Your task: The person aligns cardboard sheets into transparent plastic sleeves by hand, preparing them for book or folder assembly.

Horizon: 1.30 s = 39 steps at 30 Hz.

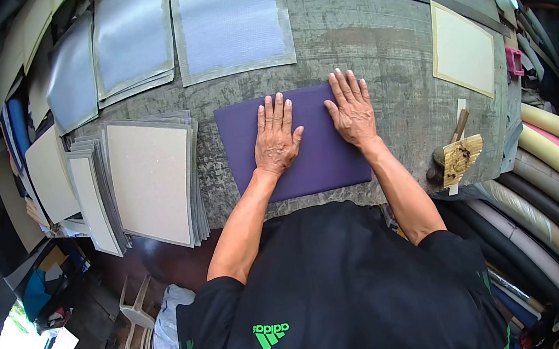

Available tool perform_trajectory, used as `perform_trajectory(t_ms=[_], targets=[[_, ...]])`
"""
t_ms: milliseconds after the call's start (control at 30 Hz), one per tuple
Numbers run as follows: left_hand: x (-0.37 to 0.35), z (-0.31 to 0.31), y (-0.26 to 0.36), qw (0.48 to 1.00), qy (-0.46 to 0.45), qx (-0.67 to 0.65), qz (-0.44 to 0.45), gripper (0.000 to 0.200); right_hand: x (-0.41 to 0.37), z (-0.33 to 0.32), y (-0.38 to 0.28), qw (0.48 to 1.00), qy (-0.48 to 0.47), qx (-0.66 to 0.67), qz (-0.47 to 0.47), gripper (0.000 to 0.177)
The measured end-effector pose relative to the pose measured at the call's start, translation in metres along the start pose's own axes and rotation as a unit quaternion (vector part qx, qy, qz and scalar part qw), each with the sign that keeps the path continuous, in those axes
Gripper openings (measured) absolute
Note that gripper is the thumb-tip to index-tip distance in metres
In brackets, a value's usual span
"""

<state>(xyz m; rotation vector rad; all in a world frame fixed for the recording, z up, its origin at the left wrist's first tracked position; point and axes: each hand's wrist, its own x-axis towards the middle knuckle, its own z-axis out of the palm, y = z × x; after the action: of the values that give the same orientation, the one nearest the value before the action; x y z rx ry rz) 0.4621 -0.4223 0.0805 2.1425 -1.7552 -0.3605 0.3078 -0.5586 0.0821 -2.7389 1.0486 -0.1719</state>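
A purple sheet [320, 161] lies flat near the front edge of the worktable [375, 40]. Both of my hands rest on it, palms down. My left hand [276, 135] lies on its left part, fingers stretched toward the sheet's far edge. On the right side, my right hand [354, 110] is spread with its fingertips reaching past the far edge. Neither hand grips anything. Left of the sheet stands a stack of beige boards with grey edges [150, 171].
Translucent sheets [231, 20] lie along the back left. A cream board [463, 49] lies at the right, with a wooden block and stick [462, 159] nearer the front. Material rolls [548, 201] lean beyond the table's right edge. A white chair [138, 315] stands below left.
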Motion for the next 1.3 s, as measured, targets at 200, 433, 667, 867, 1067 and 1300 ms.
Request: perform_trajectory(t_ms=[200, 433, 667, 867, 1067, 1300], targets=[[0.048, 0.013, 0.029, 0.997, -0.025, 0.046, 0.056, 0.067, 0.003, 0.0, 0.007, 1.0, -0.02, -0.001, 0.021, 0.058], [-0.027, -0.023, -0.081, 0.996, 0.013, 0.07, -0.045, 0.068, 0.001, 0.006, 0.009, 1.0, 0.014, -0.002, 0.017, 0.056], [-0.036, -0.027, -0.091, 0.995, 0.037, 0.077, -0.048, 0.064, -0.006, 0.023, -0.049, 0.999, -0.012, -0.036, -0.028, 0.062], [-0.034, -0.02, -0.102, 0.995, 0.072, 0.063, -0.024, 0.059, -0.093, 0.03, -0.184, 0.971, -0.117, 0.067, -0.199, 0.068], [-0.03, -0.02, -0.099, 0.991, 0.106, 0.078, 0.006, 0.064, -0.168, -0.007, -0.079, 0.997, -0.073, 0.03, 0.002, 0.058], [-0.036, -0.008, -0.096, 0.97, 0.057, 0.237, -0.025, 0.064, -0.338, -0.02, -0.036, 0.921, 0.054, 0.061, 0.381, 0.063]])
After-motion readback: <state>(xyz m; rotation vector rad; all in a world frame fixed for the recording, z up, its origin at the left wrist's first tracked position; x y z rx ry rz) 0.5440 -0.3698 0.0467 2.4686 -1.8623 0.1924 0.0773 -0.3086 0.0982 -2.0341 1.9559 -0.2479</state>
